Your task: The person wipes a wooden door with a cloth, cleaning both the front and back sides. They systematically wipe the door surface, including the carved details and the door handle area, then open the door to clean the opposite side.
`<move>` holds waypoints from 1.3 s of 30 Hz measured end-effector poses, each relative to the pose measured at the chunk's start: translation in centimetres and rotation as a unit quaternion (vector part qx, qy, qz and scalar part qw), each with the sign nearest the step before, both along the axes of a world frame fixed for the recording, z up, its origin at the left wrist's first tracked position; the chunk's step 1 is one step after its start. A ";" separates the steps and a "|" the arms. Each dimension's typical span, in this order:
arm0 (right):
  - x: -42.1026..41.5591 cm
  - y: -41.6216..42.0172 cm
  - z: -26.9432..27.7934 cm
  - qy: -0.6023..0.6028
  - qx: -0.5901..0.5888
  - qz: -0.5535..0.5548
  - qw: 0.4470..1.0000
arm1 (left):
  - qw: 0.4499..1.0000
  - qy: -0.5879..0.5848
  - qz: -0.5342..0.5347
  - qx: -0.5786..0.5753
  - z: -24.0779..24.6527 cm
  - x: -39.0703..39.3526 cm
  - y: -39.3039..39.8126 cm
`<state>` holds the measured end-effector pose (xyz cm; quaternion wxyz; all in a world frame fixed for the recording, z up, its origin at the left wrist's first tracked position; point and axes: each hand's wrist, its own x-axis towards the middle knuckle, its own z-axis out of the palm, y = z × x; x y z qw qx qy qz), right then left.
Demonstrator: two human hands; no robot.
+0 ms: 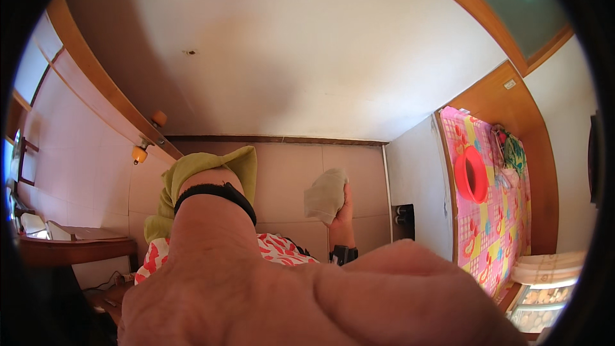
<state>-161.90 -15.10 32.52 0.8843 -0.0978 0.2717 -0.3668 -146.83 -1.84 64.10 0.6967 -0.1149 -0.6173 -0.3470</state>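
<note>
My left hand (250, 293) looms very large across the bottom, raised close to the camera. A black band (214, 192) circles its wrist, below a green sleeve (206, 163). Its fingertips run out of the frame, so whether they hold anything is hidden. Farther down, my right hand (342, 214) grips a crumpled light grey cloth (325, 194), slightly blurred, above the tiled floor. Around that wrist is a dark strap or watch (344, 254). Between the two arms shows red-and-white patterned clothing (286, 250).
Ahead rises a white wall (288, 57) with a small damaged spot (190, 52). At left stands an open door (110, 91) with round knobs (140, 154). To the right, a red plastic basin (471, 175) sits on a pink patterned cloth (499, 221), near a bundle (511, 154).
</note>
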 end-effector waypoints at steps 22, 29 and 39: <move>0.5 -0.8 -0.5 -0.005 0.002 0.008 1.000 | 0.993 0.013 0.101 -0.053 0.2 2.1 -0.1; -0.4 -0.8 -0.6 0.016 -0.013 -0.004 1.000 | 0.965 0.061 0.244 -0.078 -1.9 5.6 0.5; 1.6 -0.4 0.2 -0.018 -0.018 -0.020 0.999 | 0.707 -0.142 0.692 0.039 -8.2 13.2 2.7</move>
